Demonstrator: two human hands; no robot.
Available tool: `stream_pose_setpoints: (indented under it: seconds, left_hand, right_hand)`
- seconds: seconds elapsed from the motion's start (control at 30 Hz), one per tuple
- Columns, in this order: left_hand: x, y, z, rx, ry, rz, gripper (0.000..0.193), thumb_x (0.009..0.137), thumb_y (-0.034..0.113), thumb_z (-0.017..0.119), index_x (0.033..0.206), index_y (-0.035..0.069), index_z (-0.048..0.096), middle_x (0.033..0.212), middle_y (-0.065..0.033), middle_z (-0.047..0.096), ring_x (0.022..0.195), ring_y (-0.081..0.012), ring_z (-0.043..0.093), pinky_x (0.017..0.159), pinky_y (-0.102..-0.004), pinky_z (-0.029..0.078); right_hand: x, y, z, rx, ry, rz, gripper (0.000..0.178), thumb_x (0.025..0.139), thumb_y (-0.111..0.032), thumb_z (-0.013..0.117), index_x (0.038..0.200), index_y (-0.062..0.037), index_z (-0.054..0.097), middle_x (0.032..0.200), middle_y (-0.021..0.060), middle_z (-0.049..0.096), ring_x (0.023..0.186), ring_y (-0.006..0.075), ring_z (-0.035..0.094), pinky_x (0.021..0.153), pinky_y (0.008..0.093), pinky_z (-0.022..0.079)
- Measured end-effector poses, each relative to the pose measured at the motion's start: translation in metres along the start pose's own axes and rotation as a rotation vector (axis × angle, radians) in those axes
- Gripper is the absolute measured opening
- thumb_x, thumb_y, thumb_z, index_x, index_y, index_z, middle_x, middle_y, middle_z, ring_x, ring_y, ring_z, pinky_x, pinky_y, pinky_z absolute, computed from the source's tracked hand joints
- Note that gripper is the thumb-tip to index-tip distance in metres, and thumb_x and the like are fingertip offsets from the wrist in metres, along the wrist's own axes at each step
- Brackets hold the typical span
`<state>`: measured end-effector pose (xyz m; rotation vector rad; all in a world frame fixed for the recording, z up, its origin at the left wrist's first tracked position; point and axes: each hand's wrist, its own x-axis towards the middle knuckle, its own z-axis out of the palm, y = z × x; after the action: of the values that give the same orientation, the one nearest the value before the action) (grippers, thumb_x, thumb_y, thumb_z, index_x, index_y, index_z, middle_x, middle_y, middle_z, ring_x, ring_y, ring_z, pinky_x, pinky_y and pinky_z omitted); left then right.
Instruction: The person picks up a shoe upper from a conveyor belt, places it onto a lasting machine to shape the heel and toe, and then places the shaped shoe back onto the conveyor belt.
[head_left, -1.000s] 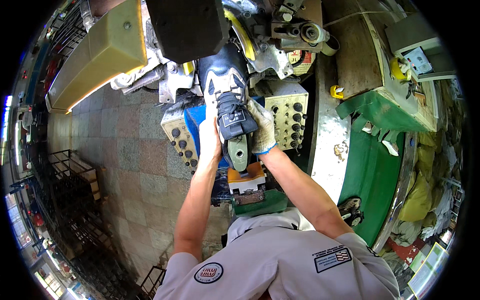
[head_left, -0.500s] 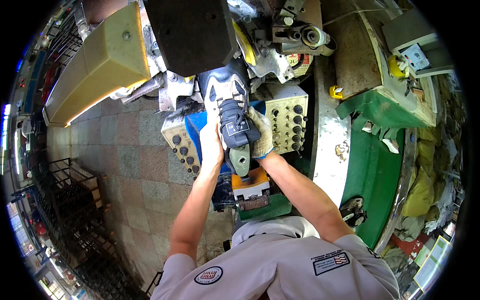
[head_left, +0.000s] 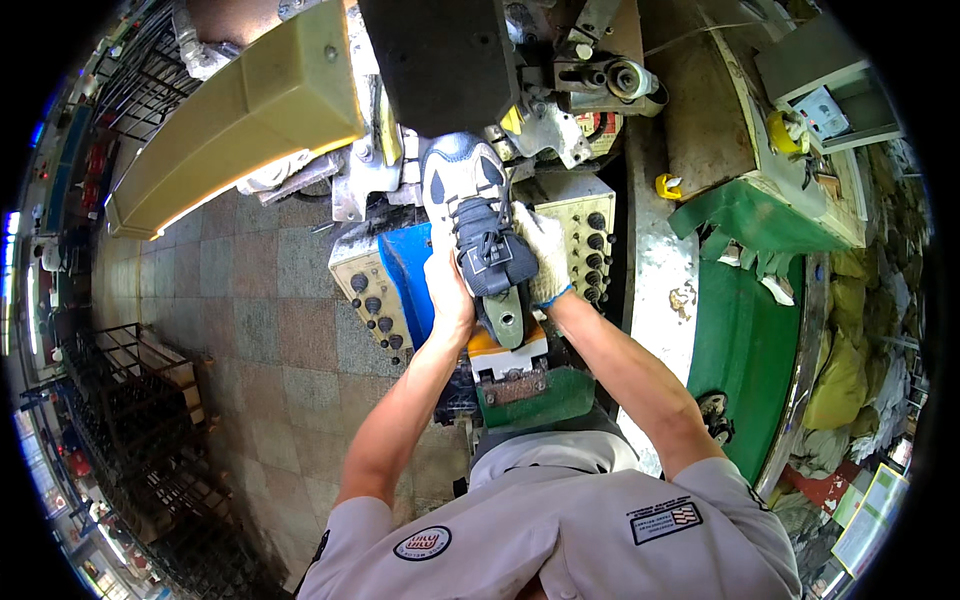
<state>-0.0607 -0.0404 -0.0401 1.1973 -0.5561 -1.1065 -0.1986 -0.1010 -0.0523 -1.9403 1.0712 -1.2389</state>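
Observation:
A grey and white sneaker upper with dark laces (head_left: pixel 462 185) points its toe away from me, just below the dark metal block (head_left: pixel 435 65) of a machine. A green shoe last (head_left: pixel 503 318) sticks out of its heel end. My bare left hand (head_left: pixel 447 285) wraps round the shoe's left side. On the right side, my right hand (head_left: pixel 542 250) in a white knit glove grips it too. Beneath the last's near end is an orange and white machine support (head_left: pixel 507 358). The shoe's sole side is hidden.
Control boxes with black knobs flank the shoe, one right (head_left: pixel 578 235) and one left (head_left: pixel 365 300). A yellowish machine cover (head_left: pixel 240 120) reaches out at the upper left. To my right runs a green conveyor belt (head_left: pixel 745 330), with another shoe (head_left: pixel 714 415) on it.
Both hands have drawn the shoe slightly to the right in view, and its toe now shows clear below the dark block. The machine also appears shifted right as the view moved.

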Motion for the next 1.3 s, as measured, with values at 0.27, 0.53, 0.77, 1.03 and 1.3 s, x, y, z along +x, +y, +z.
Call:
stream_pose_setpoints:
  seconds: [0.27,0.53,0.77,1.03,1.3]
  left_hand:
    - [0.003,-0.001,-0.011,-0.099,-0.006,-0.092,0.045,0.108,0.034,0.046,0.105,-0.005,0.069,0.09,-0.0041,0.07,0.079,-0.01,0.061,0.07,-0.0277,0.048]
    - [0.011,0.022,-0.019,0.133,0.054,-0.172,0.045,0.106,0.033,0.049,0.092,-0.004,0.069,0.078,-0.0013,0.065,0.07,-0.0077,0.053,0.064,-0.0282,0.044]
    - [0.017,0.019,-0.028,0.17,0.016,-0.162,0.044,0.106,0.031,0.049,0.094,-0.006,0.069,0.079,-0.0019,0.066,0.071,-0.0079,0.053,0.064,-0.0284,0.044]
    - [0.017,0.006,-0.022,0.075,0.046,-0.099,0.043,0.106,0.033,0.05,0.09,-0.002,0.069,0.077,0.0008,0.065,0.068,-0.0066,0.053,0.062,-0.0276,0.044]
    - [0.007,0.0,-0.001,-0.079,0.062,-0.009,0.044,0.108,0.028,0.046,0.089,-0.004,0.069,0.075,0.0009,0.064,0.067,-0.0055,0.052,0.059,-0.0267,0.042]
  right_hand:
    - [0.003,-0.019,0.007,0.815,0.058,0.592,0.04,0.1,-0.033,0.064,0.121,0.0014,0.068,0.106,0.004,0.071,0.09,0.0086,0.064,0.08,0.0255,0.052]
    - [0.007,-0.037,0.021,1.225,0.158,0.723,0.046,0.097,-0.029,0.068,0.132,0.0011,0.063,0.119,0.0058,0.069,0.1,0.0118,0.064,0.088,0.0276,0.053]
    - [0.006,-0.036,0.028,1.097,0.157,0.669,0.047,0.099,-0.035,0.066,0.13,0.0007,0.065,0.116,0.0062,0.069,0.098,0.0107,0.063,0.087,0.0269,0.053]
    - [0.006,-0.028,0.025,1.05,0.125,0.706,0.038,0.102,-0.036,0.061,0.111,-0.0004,0.072,0.099,0.0013,0.07,0.086,0.007,0.061,0.073,0.025,0.051]
    - [0.016,-0.022,0.001,0.319,0.044,0.331,0.033,0.104,-0.023,0.056,0.088,0.0035,0.066,0.072,0.0015,0.062,0.065,0.0067,0.049,0.057,0.0308,0.042]
